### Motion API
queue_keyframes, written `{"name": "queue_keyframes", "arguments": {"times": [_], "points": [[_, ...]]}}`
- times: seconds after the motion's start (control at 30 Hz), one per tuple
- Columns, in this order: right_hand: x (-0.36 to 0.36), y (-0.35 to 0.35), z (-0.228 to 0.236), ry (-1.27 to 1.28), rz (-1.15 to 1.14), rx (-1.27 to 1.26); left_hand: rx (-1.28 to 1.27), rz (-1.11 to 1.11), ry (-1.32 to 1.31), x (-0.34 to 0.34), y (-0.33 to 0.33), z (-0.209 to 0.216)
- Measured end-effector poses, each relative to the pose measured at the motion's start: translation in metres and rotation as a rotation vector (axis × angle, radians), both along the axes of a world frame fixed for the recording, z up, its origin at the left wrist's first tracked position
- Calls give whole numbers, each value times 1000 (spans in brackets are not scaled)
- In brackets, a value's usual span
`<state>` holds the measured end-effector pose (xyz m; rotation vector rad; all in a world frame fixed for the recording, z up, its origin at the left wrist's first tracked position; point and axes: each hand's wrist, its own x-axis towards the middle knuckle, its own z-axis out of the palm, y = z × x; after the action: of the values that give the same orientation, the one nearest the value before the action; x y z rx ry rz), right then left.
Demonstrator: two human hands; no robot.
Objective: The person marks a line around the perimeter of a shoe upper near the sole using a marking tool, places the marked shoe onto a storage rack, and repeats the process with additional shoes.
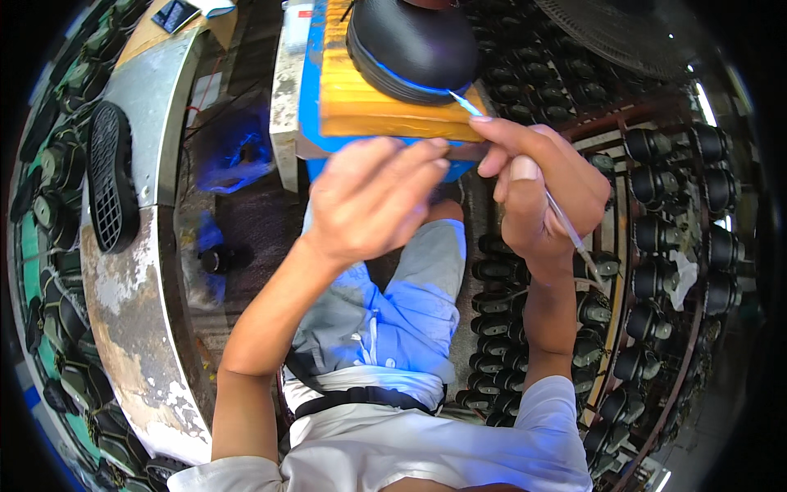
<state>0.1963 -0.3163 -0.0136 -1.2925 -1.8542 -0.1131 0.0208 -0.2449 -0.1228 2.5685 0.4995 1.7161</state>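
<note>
A black shoe upper (418, 49), smooth and rounded, rests on a yellow ribbed pad (373, 123) in front of me. Between the thumb and fingers of my right hand (545, 176) is a thin pen (566, 221). Its pale tip meets the lower edge of the shoe upper, and its clear back end sticks out below my hand. My left hand (373, 197) hovers just this side of the pad, left of my right hand. Its fingers are loosely stretched toward the right, somewhat blurred, with nothing seen in them.
A worn metal-topped bench (135, 279) runs along my left, with a black shoe sole (112, 176) on it. Racks of black shoe uppers (652, 234) stand on the right. A large fan (611, 33) is at the far right. A blue plastic bag (234, 156) lies below the bench.
</note>
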Motion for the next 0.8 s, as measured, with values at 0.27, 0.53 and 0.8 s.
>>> {"name": "queue_keyframes", "arguments": {"times": [0.27, 0.53, 0.8], "points": [[-37, 93, -52, 58, 206, 309, -145, 133, -368, -80, 84, -13], [1, 145, -73, -69, 80, 383, -258, 475, -56, -90, 126, 18], [59, 111, -62, -201, -128, 342, -336, 402, -38, -84, 168, 10]]}}
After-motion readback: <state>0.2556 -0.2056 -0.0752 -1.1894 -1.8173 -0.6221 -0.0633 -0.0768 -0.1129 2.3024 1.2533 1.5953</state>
